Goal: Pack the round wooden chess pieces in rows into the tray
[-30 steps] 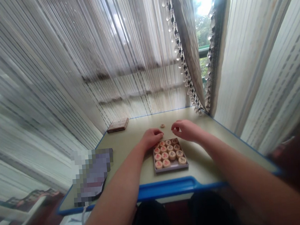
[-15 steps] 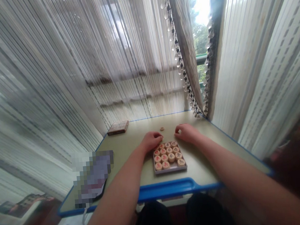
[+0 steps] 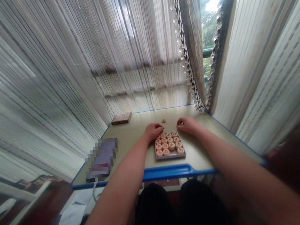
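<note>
A shallow tray of round wooden Chinese chess pieces lies in front of me. Red characters mark the pieces on its left side and dark ones those on its right, and one gap shows in the near row. By the tray's far left corner rests my left hand, its fingers loosely bent, with nothing visible in them. My right hand lies on the table beyond the far right corner, thumb and fingers curved with a gap between. A single loose piece sits farther back between both hands.
The pale table has a blue rim with a grooved front edge. A flat box lies at the back left. At the left, a pixelated phone-like device trails a white cable. Striped curtains hang behind.
My view has tilted down slightly and shifted, so everything sits a little higher in the picture. Both hands keep nearly the same places beside the tray, and the pieces have not visibly moved.
</note>
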`<action>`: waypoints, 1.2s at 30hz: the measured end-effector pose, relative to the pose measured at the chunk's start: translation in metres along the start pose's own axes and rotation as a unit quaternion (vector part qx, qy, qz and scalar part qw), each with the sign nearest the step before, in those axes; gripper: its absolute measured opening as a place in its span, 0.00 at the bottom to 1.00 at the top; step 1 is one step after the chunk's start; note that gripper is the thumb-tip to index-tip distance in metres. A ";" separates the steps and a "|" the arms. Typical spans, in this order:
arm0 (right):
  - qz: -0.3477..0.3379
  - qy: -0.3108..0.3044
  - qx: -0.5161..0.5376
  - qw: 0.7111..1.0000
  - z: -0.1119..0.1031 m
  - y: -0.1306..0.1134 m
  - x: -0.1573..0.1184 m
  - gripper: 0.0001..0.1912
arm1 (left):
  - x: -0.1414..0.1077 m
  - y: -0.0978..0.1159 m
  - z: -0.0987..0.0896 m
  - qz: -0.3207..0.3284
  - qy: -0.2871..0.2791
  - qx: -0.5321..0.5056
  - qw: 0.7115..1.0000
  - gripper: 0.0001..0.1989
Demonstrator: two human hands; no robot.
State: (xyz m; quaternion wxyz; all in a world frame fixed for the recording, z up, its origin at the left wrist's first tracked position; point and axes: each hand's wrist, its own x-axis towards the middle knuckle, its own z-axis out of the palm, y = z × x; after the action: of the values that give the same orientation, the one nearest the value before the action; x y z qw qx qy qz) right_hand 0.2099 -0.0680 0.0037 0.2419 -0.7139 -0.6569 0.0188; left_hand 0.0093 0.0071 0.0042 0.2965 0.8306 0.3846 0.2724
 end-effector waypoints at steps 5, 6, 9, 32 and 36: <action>0.021 -0.005 0.008 1.000 -0.007 -0.003 -0.006 0.12 | -0.003 -0.001 0.001 -0.051 0.049 -0.103 0.992 0.12; 0.026 -0.007 0.009 1.000 -0.009 -0.005 -0.008 0.11 | -0.004 -0.001 0.001 -0.057 0.059 -0.123 0.989 0.12; 0.038 -0.004 0.012 0.999 -0.018 -0.017 -0.020 0.09 | -0.008 0.000 -0.001 -0.070 0.079 -0.175 0.979 0.11; -0.191 0.105 0.131 0.967 -0.006 -0.069 -0.122 0.07 | -0.049 0.002 0.005 -0.035 0.108 -0.059 0.992 0.17; -0.194 0.108 0.139 0.965 -0.006 -0.068 -0.122 0.08 | -0.050 0.002 0.006 -0.028 0.104 -0.047 0.993 0.17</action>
State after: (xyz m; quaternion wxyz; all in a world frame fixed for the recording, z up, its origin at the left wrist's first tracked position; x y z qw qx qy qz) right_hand 0.1319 -0.1836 -0.0012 0.4074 -0.5297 -0.7438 -0.0149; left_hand -0.0132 -0.0360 -0.0097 0.3014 0.7717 0.4235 0.3665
